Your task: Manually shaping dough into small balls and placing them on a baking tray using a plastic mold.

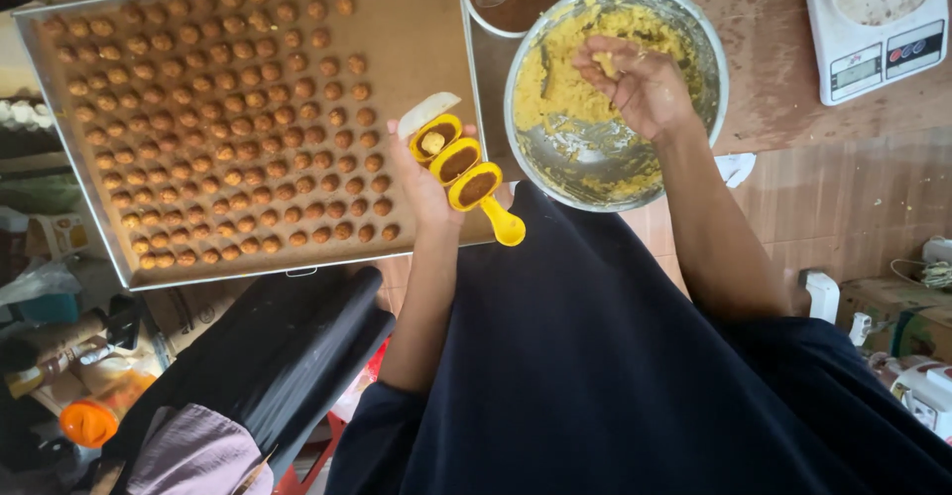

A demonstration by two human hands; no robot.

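Left hand (421,183): centre frame, gripping yellow three-cup mould (461,165), cups up.
Right hand (635,83): upper centre, fingers pinching yellow dough (565,78) in steel bowl (694,34).
Bench (783,158): brown; tray (426,29) of balls upper left, scale (878,19) upper right.

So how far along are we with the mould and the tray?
Done: many rows of small brown balls cover most of the tray. In hand: the left hand holds a yellow three-cup mould, cups partly filled; the right hand pinches yellow dough in the steel bowl. Left: dough remains, and the tray's right strip is bare.
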